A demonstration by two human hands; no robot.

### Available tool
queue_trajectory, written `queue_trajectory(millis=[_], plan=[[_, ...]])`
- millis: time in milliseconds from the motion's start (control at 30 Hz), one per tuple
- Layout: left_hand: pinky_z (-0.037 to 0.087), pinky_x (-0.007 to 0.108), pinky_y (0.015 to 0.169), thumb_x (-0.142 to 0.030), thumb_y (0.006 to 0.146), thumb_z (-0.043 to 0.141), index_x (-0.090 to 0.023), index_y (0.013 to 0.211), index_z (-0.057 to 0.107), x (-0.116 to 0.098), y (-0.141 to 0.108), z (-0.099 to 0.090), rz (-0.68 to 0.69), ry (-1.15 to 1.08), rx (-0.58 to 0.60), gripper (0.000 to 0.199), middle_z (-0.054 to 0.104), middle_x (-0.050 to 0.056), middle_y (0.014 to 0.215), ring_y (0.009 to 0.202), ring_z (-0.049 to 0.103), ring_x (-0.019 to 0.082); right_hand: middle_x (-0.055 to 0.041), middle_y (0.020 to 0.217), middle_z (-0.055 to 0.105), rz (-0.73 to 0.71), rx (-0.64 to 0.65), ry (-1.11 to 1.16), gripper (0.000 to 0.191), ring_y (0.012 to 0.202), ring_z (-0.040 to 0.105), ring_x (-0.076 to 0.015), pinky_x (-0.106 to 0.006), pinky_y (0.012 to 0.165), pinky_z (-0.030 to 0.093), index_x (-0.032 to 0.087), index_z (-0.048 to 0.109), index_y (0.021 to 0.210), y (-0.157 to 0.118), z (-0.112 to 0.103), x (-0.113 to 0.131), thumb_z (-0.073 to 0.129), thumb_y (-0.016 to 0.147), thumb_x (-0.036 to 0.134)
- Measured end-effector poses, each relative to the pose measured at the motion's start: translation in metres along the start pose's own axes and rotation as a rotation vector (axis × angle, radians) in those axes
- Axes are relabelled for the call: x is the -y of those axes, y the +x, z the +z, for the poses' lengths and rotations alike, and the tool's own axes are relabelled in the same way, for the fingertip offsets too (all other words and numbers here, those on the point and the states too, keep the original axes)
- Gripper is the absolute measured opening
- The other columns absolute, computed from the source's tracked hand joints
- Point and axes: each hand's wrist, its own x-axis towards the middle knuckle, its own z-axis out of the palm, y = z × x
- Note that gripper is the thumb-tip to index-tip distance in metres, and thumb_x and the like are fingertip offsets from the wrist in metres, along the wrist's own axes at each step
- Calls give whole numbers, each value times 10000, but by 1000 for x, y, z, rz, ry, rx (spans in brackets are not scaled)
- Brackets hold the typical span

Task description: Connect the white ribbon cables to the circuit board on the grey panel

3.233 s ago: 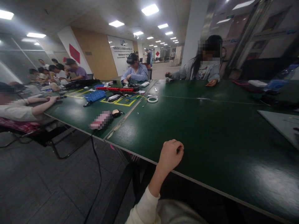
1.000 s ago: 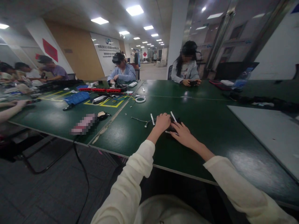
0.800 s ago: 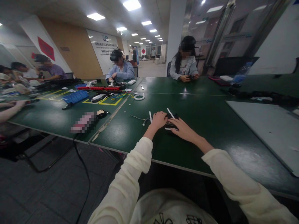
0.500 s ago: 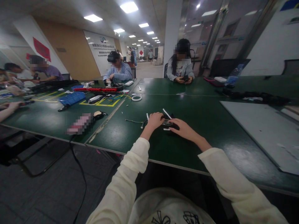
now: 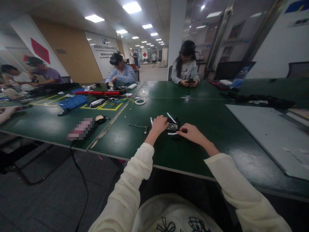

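A dark device with an exposed circuit board (image 5: 173, 126) lies on the green table in front of me. My left hand (image 5: 159, 125) grips its left side, fingers curled over it and hiding that part. Just right of the device, my right hand (image 5: 192, 132) has thumb and forefinger pinched at the end of a white strip (image 5: 172, 133) along the near edge. Another white strip (image 5: 171, 116) sticks up behind the board, and a short white piece (image 5: 151, 121) stands left of my left hand. A dark cable (image 5: 137, 125) runs out to the left.
A phone-like pink item (image 5: 80, 129) and a small round case (image 5: 99, 119) lie to the left. Beyond are a blue tray (image 5: 72, 102), a roll of white tape (image 5: 140, 101) and a small wrench (image 5: 143, 91). A grey board (image 5: 270, 135) covers the right side. Two people sit opposite.
My right hand has moved off the device's right part, uncovering more of the circuit board, and now pinches the near white strip. My left hand stays on the device.
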Motion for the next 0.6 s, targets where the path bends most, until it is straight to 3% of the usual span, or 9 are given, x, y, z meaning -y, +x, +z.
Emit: queue_trajectory(millis=[200, 400, 600], plan=[[420, 319, 793, -314, 891, 425, -177, 928, 574, 1, 0, 3, -2, 31, -25, 205, 526, 73, 989, 962, 499, 200, -51, 984, 575, 13, 45, 95, 303, 875, 536, -194, -347, 763, 442, 203, 647, 838, -1, -3, 0, 552, 760, 480], [419, 317, 786, -314, 890, 436, -173, 928, 570, 4, 1, 7, 0, 14, -32, 198, 528, 70, 997, 955, 506, 201, -25, 927, 604, 60, 26, 330, 272, 849, 540, -174, -334, 768, 419, 206, 626, 861, -3, -7, 10, 525, 788, 448], [392, 352, 850, -320, 905, 404, -164, 992, 551, -2, -2, 6, -35, 34, -64, 232, 511, 87, 1061, 1015, 476, 217, -14, 856, 593, 114, -42, 560, 300, 752, 513, -138, -280, 669, 406, 204, 629, 896, -2, -5, 13, 558, 774, 469]])
